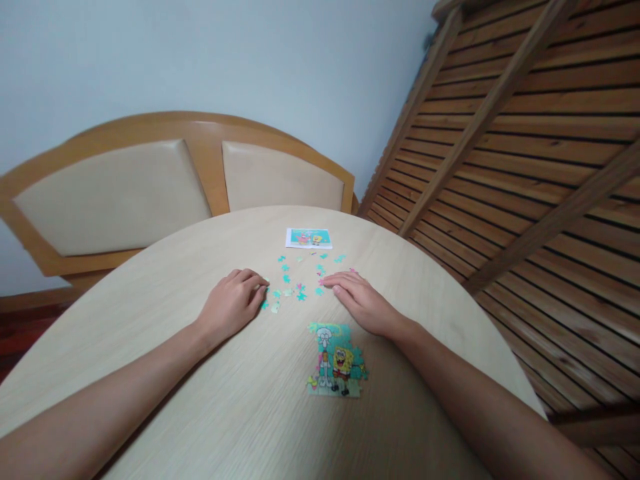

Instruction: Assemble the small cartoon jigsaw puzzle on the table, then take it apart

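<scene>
My left hand (237,298) rests on the table left of the loose jigsaw pieces, fingers loosely bent, with no piece visible in it. Its fingertips are beside green pieces such as this jigsaw piece (275,307). My right hand (359,301) lies with fingers stretched over the right side of the scatter, fingertips at a pink jigsaw piece (323,283); whether they press on it is hard to see. Closer to me lies a partly joined jigsaw puzzle (334,360) showing two cartoon figures, with an uneven right edge.
A picture card (309,238) with cartoon figures lies beyond the loose pieces. The round wooden table (210,400) fills the foreground. Behind it stands a padded wooden headboard or bench back (207,163) against the wall. A slatted wooden panel (505,167) leans at the right.
</scene>
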Available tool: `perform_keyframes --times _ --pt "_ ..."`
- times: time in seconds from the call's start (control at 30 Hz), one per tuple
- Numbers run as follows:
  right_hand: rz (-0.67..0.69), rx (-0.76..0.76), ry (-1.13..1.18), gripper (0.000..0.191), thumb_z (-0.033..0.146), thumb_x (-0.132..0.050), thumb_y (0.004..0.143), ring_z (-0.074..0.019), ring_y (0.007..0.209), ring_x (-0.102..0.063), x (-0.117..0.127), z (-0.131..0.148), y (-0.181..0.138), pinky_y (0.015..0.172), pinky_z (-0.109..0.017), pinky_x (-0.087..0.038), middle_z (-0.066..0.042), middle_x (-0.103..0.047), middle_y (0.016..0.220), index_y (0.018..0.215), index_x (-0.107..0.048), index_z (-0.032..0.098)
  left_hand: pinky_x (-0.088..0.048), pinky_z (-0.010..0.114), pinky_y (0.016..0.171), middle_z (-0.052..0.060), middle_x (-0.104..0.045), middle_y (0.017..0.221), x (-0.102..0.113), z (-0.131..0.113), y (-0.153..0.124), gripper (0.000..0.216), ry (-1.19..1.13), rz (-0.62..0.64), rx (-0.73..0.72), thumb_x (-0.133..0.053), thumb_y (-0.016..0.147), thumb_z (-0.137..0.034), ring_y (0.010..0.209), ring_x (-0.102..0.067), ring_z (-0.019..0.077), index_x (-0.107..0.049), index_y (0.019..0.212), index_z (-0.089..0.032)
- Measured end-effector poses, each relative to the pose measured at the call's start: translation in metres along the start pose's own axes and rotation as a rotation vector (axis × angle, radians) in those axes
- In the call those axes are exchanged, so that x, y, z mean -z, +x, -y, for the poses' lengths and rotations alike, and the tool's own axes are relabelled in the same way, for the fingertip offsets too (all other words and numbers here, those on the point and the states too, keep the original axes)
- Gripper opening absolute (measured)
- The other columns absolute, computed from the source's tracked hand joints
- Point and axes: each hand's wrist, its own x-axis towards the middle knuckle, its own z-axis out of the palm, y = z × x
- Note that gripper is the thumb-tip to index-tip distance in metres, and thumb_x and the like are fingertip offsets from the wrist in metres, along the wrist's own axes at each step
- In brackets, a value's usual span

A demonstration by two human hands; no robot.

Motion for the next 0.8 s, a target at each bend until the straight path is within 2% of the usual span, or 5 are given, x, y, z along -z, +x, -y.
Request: perform_keyframes --times 0.27,0.57,0.8 --pt "0.066 -0.012 -0.126 0.032 0.029 -0.044 0.104 -0.0242 0.131 -0.053 -0.004 -0.008 -0.003 0.117 -0.057 -0.029 -0.007 -0.067 0.134 0.127 -0.065 0.025 -0.053 0.046 0.093 0.011 -0.069 0.112 -0.004 -0.001 0.000 0.033 -0.098 0.009 -0.058 -0.042 0.099 -0.026 0.105 -0.062 0.0279 -0.071 0.110 -0.017" --pt "0.015 0.000 -0.131 0.028 0.026 -0.051 0.099 -0.0243 0.125 -0.057 -0.009 -0.009 -0.002 0.108 -0.049 -0.040 -0.010 -0.067 0.129 0.122 -0.067 0.020 -0.054 0.044 0.093 0.011 -0.069 0.112 -0.007 -0.001 0.000 0.032 -0.136 0.017 -0.121 -0.042 0.098 -0.022 0.104 -0.063 0.0259 -0.069 0.116 -0.017" --pt "0.006 0.001 -0.137 0.028 0.026 -0.052 0.099 -0.0244 0.123 -0.057 -0.009 -0.007 -0.002 0.111 -0.050 -0.038 -0.010 -0.067 0.128 0.122 -0.066 0.020 -0.054 0.043 0.096 0.009 -0.072 0.114 -0.005 -0.002 0.000 0.029 -0.203 0.023 -0.163 -0.043 0.098 -0.019 0.107 -0.063 0.0241 -0.068 0.113 -0.019"
